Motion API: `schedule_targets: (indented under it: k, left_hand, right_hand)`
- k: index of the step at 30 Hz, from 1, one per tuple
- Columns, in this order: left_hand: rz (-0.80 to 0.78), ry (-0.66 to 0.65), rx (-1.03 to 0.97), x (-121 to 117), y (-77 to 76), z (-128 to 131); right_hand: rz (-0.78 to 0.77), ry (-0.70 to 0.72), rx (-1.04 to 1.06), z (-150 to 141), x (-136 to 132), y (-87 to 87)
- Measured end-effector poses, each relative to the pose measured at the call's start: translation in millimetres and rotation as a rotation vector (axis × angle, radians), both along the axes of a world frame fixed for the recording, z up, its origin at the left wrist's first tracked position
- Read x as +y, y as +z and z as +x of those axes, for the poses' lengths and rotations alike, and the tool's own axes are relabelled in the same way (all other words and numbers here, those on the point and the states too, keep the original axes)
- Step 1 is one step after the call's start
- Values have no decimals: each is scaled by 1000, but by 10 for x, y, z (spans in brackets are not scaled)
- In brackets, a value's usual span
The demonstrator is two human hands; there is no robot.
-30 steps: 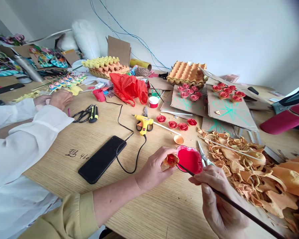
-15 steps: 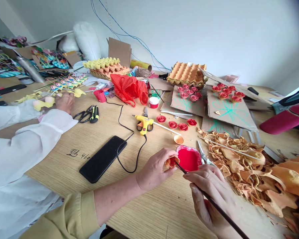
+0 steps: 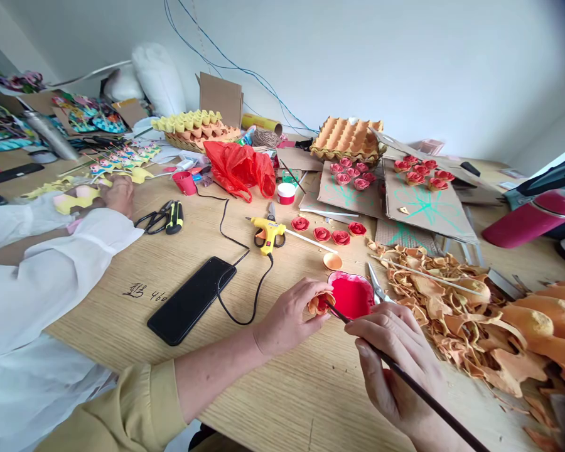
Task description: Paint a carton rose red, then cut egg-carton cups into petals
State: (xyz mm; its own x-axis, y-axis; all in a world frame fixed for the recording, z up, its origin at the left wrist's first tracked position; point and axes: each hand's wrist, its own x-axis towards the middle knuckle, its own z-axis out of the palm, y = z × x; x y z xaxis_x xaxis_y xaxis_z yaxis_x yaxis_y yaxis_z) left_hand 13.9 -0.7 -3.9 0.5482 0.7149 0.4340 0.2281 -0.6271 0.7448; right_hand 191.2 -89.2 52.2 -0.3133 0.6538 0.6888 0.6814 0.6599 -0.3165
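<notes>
Between the thumb and fingers of my left hand (image 3: 294, 314) is a small orange egg-carton flower (image 3: 318, 304), its inside partly red. My right hand (image 3: 400, 361) grips a dark-handled paintbrush (image 3: 407, 378), whose tip reaches into the flower. Right beside the flower sits a shallow dish of red paint (image 3: 353, 295), partly behind my right hand. Just beyond the dish lie a plain orange cup piece (image 3: 332, 261) and scissors (image 3: 376, 285). Several red flowers (image 3: 321, 234) rest farther back.
A yellow glue gun (image 3: 267, 235) lies on scissors, its black cord crossing a phone (image 3: 192, 300). Orange carton scraps (image 3: 452, 314) pile at right. Cardboard sheets (image 3: 428, 207) bear more red flowers. At left, a co-worker's hand (image 3: 118, 196) is near yellow carton pieces. A pink bottle (image 3: 532, 216) lies far right.
My right hand and the brush have shifted slightly left and stay at the flower. The co-worker's hands have moved, and a yellow carton piece now shows there. The view has shifted slightly.
</notes>
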Motion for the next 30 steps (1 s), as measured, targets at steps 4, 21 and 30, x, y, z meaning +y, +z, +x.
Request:
schedule_targets:
  k: [4, 21, 30]
  left_hand:
    - [19, -19, 28, -16, 1, -3]
    - [51, -30, 59, -14, 1, -2]
    - [24, 1, 18, 14, -7, -11]
  right_hand:
    - [-11, -13, -22, -26, 30, 14]
    - [-2, -11, -1, 12, 31, 98]
    - [2, -163, 120, 204, -25, -7]
